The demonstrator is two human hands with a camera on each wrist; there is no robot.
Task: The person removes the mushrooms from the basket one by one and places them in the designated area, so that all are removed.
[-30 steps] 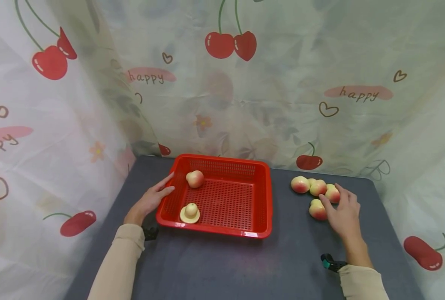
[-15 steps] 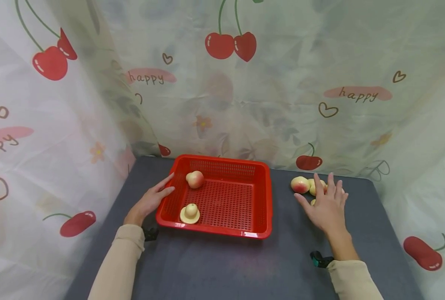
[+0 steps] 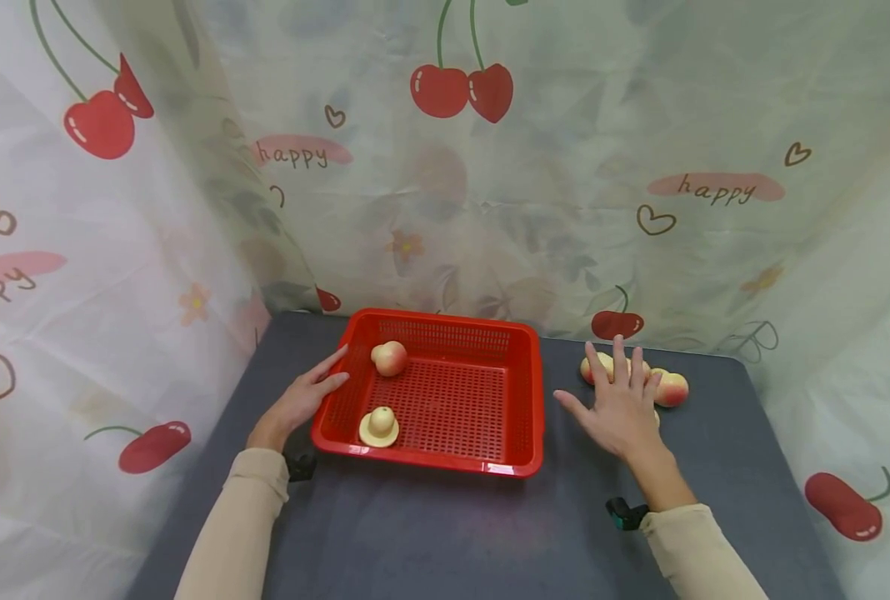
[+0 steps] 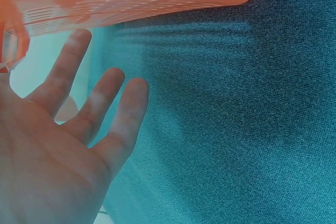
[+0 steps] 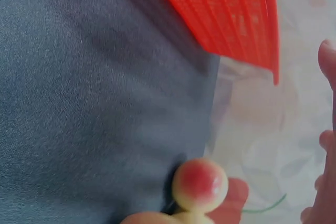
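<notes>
My left hand point(image 3: 300, 402) rests at the left rim of a red plastic basket point(image 3: 432, 464), fingers loosely extended; the left wrist view shows several fingers spread below its wall. Inside lie two mushroom-shaped pieces: one with a red-blushed rounded cap point(image 3: 391, 358), another upturned point(image 3: 381, 427), showing a cream underside and bulb stem. My right hand point(image 3: 627, 408) is spread above a group of similar yellow-and-red mushroom-shaped pieces point(image 3: 670, 388), partly hiding them, and holds nothing. In the right wrist view, one such piece point(image 5: 199, 186) shows near the bottom edge.
A dark grey table point(image 3: 445, 533) carries everything. White curtains point(image 3: 505, 250) printed with cherries hang behind it and at both sides. The basket's right wall point(image 3: 539, 408) stands to the left of my right hand.
My right hand has moved left from the rightmost mushroom-shaped pieces, its fingers spreading from a curled pose. My left hand and the basket stay in place.
</notes>
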